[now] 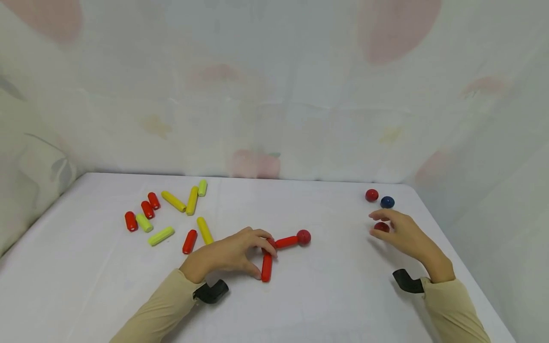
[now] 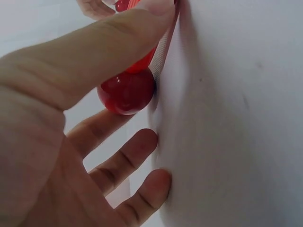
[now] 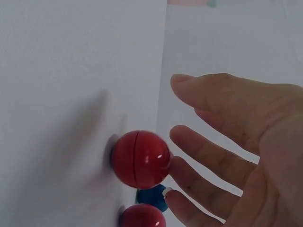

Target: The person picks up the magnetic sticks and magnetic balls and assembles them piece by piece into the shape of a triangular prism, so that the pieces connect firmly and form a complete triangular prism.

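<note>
Two red rods join at a red ball (image 2: 125,92) in a bent chain, near the middle of the table. One rod (image 1: 267,267) points toward me; the other rod (image 1: 286,242) leads to a second red ball (image 1: 304,237). My left hand (image 1: 233,250) holds this chain, its thumb at the near rod and its fingers bent over the middle ball. On the right, my right hand (image 1: 405,233) reaches round a loose red ball (image 3: 140,159) with thumb and fingers spread. That ball sits on the table; whether a fingertip touches it I cannot tell.
Another red ball (image 1: 371,195) and a blue ball (image 1: 387,202) lie beyond my right hand. Left of centre are scattered several red rods (image 1: 189,241), yellow rods (image 1: 192,200) and short lime rods (image 1: 161,236). A patterned cloth (image 1: 274,95) hangs behind the white table (image 1: 334,295).
</note>
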`<move>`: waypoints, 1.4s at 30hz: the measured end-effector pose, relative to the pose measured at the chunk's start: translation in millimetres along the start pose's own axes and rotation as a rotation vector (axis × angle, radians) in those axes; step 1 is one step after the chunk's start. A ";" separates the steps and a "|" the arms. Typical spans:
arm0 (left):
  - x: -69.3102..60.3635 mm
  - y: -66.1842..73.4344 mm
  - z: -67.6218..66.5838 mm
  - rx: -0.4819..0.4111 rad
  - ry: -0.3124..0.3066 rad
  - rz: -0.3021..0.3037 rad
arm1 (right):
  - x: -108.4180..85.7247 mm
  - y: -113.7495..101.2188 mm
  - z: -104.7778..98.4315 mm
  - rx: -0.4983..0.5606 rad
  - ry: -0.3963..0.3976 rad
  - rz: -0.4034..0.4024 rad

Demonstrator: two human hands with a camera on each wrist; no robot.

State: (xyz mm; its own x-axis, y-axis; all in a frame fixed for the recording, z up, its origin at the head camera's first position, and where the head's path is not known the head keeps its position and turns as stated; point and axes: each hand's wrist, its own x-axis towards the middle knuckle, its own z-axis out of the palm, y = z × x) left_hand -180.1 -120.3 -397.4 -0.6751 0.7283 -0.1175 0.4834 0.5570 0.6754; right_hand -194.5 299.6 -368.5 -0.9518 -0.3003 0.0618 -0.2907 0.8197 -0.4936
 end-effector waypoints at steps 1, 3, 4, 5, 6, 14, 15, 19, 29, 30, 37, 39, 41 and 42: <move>0.1 0.2 0.1 -0.003 -0.002 -0.004 | 0.2 1.6 0.3 -0.001 -0.002 0.000; -0.1 0.8 0.2 -0.003 -0.007 -0.018 | 0.5 4.8 1.5 -0.001 -0.006 -0.002; -0.1 1.3 0.4 -0.002 -0.010 -0.021 | 0.7 6.4 2.3 -0.003 -0.008 -0.005; -0.1 1.8 0.5 0.000 -0.012 -0.023 | 0.7 7.7 3.1 -0.007 -0.010 -0.010; -0.1 2.4 0.7 0.003 -0.013 -0.023 | 0.8 9.0 3.8 -0.011 -0.015 -0.013; 0.3 5.6 1.3 0.009 0.011 -0.005 | 2.1 13.2 7.4 -0.021 -0.047 -0.037; 0.3 5.6 1.6 0.008 0.015 -0.004 | 2.1 13.0 7.6 -0.020 -0.047 -0.037; 0.7 5.6 2.6 0.015 0.032 0.004 | 1.4 11.0 8.3 -0.018 -0.051 -0.033; 2.5 5.5 7.9 0.147 0.041 0.018 | 1.2 8.8 9.9 -0.020 -0.063 -0.020; 2.8 5.3 8.7 0.152 0.046 0.021 | 1.2 8.8 10.1 -0.021 -0.063 -0.023; 2.8 6.3 9.8 0.126 0.061 0.014 | 2.7 3.4 12.7 0.010 -0.082 -0.015; 2.8 6.9 9.8 0.121 0.068 0.016 | 3.7 0.8 14.1 0.028 -0.090 -0.014; 2.6 7.6 9.5 0.117 0.071 0.009 | 4.5 -2.0 15.7 0.040 -0.097 -0.016; 2.5 8.0 9.4 0.116 0.073 0.005 | 4.7 -3.4 16.6 0.046 -0.099 -0.014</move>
State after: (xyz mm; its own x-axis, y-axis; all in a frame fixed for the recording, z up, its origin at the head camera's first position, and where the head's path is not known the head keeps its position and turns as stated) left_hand -172.7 -110.2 -399.2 -0.7091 0.7027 -0.0576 0.5455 0.5986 0.5866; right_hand -196.4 287.4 -380.9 -0.9327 -0.3603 -0.0161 -0.2970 0.7926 -0.5325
